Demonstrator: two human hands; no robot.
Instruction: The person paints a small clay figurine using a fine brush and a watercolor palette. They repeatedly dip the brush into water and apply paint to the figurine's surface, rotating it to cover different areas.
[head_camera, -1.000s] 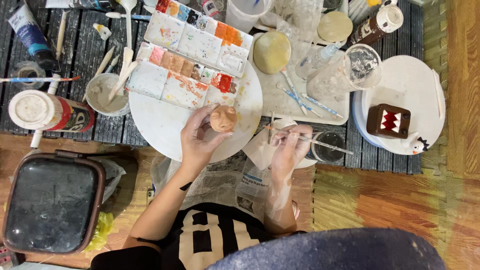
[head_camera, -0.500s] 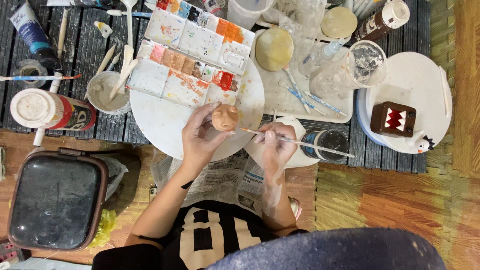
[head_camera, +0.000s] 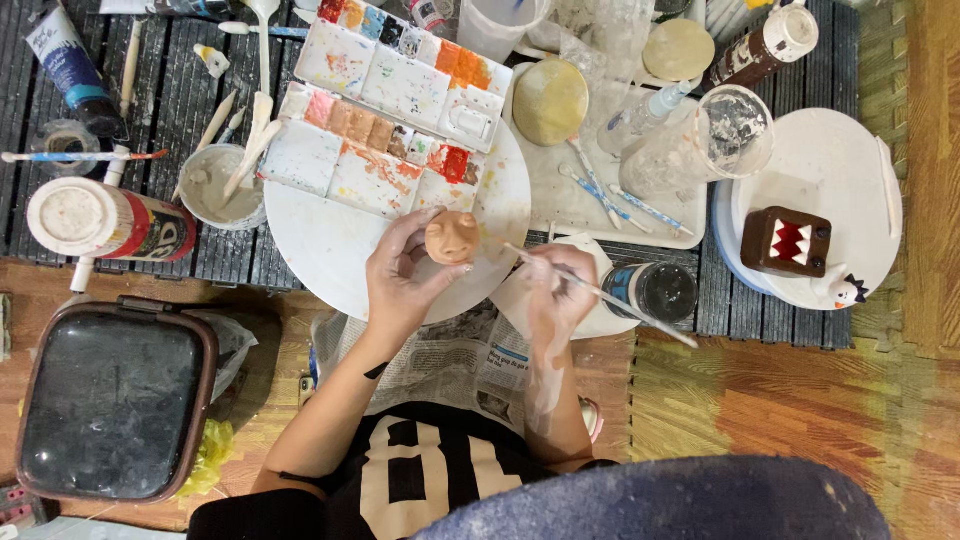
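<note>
The left hand (head_camera: 405, 275) grips a small clay head (head_camera: 452, 237), face up. The right hand (head_camera: 558, 290) pinches a thin paintbrush (head_camera: 600, 295); its long axis slants, tip pointing at the head.

A peach-orange clay head (head_camera: 452, 237) sits at centre frame. Above it, the white palette (head_camera: 400, 110) carries patches of pink, tan, orange and red. At right, a brown block figure (head_camera: 786, 241) shows a red mouth with white zigzag teeth. At lower left, the bin (head_camera: 112, 400) is black, rimmed brown.
</note>
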